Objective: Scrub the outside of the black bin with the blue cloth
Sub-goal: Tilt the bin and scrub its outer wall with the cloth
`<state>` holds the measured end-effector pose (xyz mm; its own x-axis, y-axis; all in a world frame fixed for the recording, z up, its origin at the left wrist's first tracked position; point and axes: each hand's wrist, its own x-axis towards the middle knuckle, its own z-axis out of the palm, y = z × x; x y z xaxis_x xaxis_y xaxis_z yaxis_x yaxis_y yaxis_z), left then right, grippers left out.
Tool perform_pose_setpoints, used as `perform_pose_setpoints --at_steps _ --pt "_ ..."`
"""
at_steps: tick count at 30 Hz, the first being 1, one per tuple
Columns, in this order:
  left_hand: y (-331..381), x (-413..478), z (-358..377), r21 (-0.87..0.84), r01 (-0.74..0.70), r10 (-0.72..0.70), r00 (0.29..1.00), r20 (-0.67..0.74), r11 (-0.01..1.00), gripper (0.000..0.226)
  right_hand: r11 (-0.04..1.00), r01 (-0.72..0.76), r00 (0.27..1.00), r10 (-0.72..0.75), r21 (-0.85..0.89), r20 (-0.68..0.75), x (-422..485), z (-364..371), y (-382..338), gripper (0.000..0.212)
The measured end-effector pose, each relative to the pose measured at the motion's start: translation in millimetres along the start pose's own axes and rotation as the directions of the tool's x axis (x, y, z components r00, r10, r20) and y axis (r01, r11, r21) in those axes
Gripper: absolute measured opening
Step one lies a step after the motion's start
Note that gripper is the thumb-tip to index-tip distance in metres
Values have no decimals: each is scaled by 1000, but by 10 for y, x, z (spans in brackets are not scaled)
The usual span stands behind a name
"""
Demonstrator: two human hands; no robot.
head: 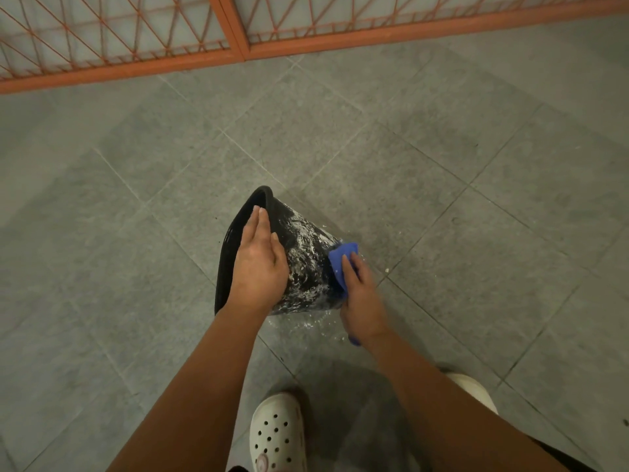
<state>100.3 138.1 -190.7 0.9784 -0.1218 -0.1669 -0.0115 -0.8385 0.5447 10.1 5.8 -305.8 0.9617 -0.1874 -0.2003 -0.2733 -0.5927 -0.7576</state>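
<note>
The black bin [308,267] lies tipped on the grey tiled floor [442,185], its open mouth under and beyond the left hand [258,264] and its narrow base end against the right hand [362,301]. The left hand rests flat on the bin near the rim, fingers straight and together and reaching over the rim's edge, thumb spread onto the outer wall; it presses rather than grasps. Between the two hands the bin's outer wall is streaked with white suds [303,243]. The right hand grips the blue cloth [342,255], which is bunched beyond its fingertips against the bin's base end and runs under the palm, a corner showing again by the wrist. White flecks of foam [306,323] lie on the tiles just below the bin, between the forearms. Nearer than both hands, a white clog [275,434] stands on the floor, and far beyond the hands runs an orange metal grille [112,39].
</note>
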Motion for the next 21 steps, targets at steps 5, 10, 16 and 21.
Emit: perform_pose_setpoints --at_steps 5,10,16,21 --pt "27 20 17 -34 -34 37 997 74 999 51 997 -55 993 60 46 -98 -269 114 -116 68" --pt "-15 32 -28 -104 63 -58 997 47 993 50 995 102 994 -101 11 -52 -86 131 -129 75" --pt "0 49 -7 -121 84 -80 996 43 989 49 999 -30 999 31 33 -44 -290 136 -81 76" --pt "25 70 -16 -110 84 -77 995 64 990 49 983 184 981 -182 26 -68 -217 140 -305 80"
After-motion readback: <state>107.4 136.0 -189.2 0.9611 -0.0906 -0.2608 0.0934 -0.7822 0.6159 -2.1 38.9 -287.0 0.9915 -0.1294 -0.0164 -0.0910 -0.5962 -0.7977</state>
